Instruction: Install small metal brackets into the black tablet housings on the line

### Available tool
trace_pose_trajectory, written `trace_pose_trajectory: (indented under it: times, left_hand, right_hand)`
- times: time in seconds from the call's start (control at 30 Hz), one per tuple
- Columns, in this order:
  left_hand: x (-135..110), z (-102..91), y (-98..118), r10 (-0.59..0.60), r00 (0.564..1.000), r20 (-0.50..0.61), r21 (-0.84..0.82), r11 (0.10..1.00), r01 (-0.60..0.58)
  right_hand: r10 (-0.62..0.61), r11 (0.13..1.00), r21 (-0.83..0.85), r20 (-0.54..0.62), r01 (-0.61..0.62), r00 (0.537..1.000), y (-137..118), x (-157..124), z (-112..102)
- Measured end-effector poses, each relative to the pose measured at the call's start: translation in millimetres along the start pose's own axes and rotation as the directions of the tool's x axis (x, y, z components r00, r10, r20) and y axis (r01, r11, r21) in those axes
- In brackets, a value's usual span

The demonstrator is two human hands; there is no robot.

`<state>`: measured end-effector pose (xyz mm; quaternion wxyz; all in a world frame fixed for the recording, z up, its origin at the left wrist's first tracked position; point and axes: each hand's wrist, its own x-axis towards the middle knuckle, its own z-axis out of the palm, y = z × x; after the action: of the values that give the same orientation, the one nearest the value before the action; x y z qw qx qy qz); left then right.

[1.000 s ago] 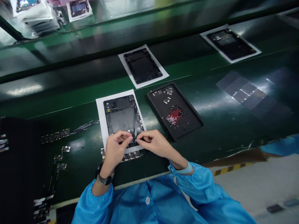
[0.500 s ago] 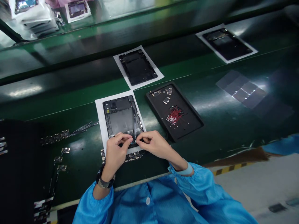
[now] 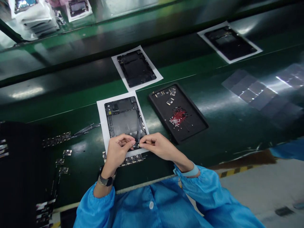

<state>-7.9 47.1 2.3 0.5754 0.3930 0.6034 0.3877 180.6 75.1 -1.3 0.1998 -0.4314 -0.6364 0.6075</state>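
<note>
A black tablet housing [image 3: 122, 117] lies on a white sheet [image 3: 102, 122] in front of me. At its near edge, my left hand [image 3: 120, 151] is closed in a pinch on the left side of a small circuit board [image 3: 136, 145]. My right hand [image 3: 159, 146] pinches the same board from the right, its thumb and forefinger together. From the board a thin flat ribbon cable [image 3: 139, 124] runs up along the housing's right side. Fingertips partly cover the board. A row of small circuit boards [image 3: 133, 160] lies just below the sheet.
A black tray [image 3: 190, 133] to the right holds red-and-black wires [image 3: 179, 116] and several small boards. Two more housings [image 3: 137, 68] on sheets lie farther back. Clear films [image 3: 251, 91] lie at right. More boards with cables [image 3: 58, 139] are at left; a shelf holds wrapped stacks [image 3: 40, 22].
Both hands stay pinched at the board and have shifted only slightly. The ribbon cable's lower part has moved a little right. The housing behind has slid slightly left.
</note>
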Motion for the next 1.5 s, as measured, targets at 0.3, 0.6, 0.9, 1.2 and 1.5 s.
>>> trace_pose_trajectory:
  times: [0.3,0.6,0.9,1.2,1.5]
  left_hand:
    - [0,-0.3,1,-0.001,1.0,0.01,-0.005,1.0,0.001]
    - [1,1.5,1,-0.003,1.0,0.012,-0.023,1.0,0.003]
    - [-2,4.3,1,-0.006,1.0,-0.007,-0.016,1.0,0.006]
    - [-6,0.1,3,0.046,0.999,-0.011,0.11,0.993,-0.044]
    - [36,-57.7,45,0.437,0.899,-0.045,0.868,0.463,-0.181]
  right_hand:
    - [-0.006,0.999,0.053,0.046,0.003,0.999,0,3,-6]
    - [0.007,0.997,0.071,0.077,-0.013,0.997,1,5,-8]
    - [0.015,0.995,0.099,0.086,-0.023,0.996,3,5,-7]
    - [0.016,0.998,0.06,0.116,-0.023,0.993,1,7,-10]
    - [-0.15,0.939,-0.337,-0.237,0.063,0.96,-62,-8,-75]
